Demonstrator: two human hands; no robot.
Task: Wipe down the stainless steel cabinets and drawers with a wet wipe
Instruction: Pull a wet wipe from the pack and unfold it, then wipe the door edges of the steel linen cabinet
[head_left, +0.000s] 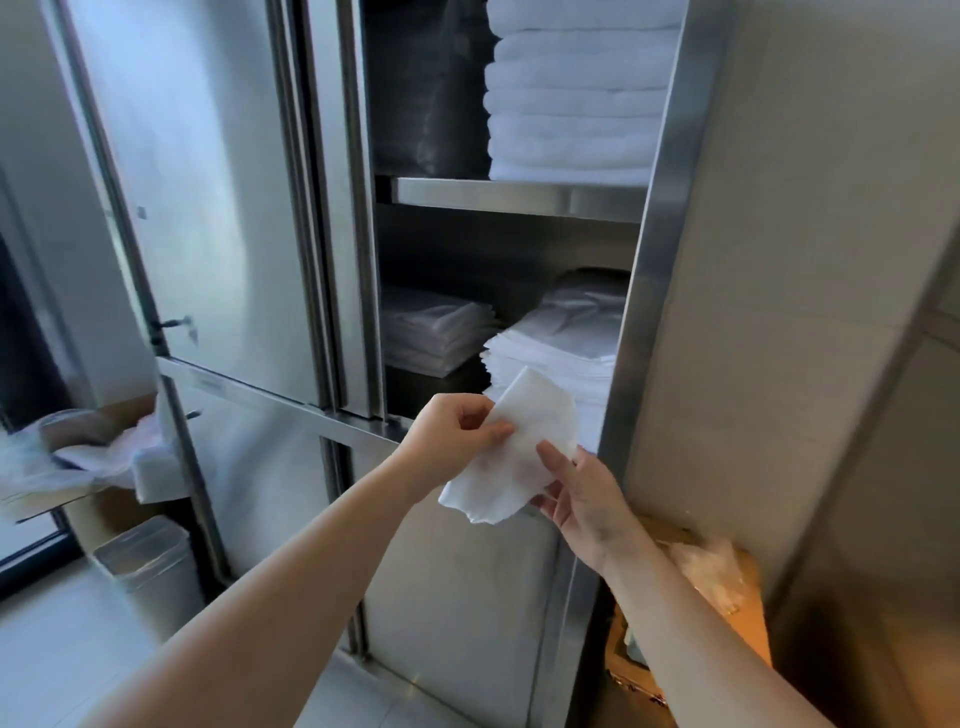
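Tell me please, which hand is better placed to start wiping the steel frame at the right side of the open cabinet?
Probably the right hand. It holds the wet wipe from below and is next to the right steel frame. The left hand only pinches the wipe's left edge and is farther from that frame.

Open cabinet bay (519, 249) ahead, free only in the gap above the low stacks of folded cloths (561, 343). Upper shelf (514, 197) packed with stacked white towels (576, 98). Hemmed on the right by the steel upright (654, 270), left by the swung-open door (208, 208).
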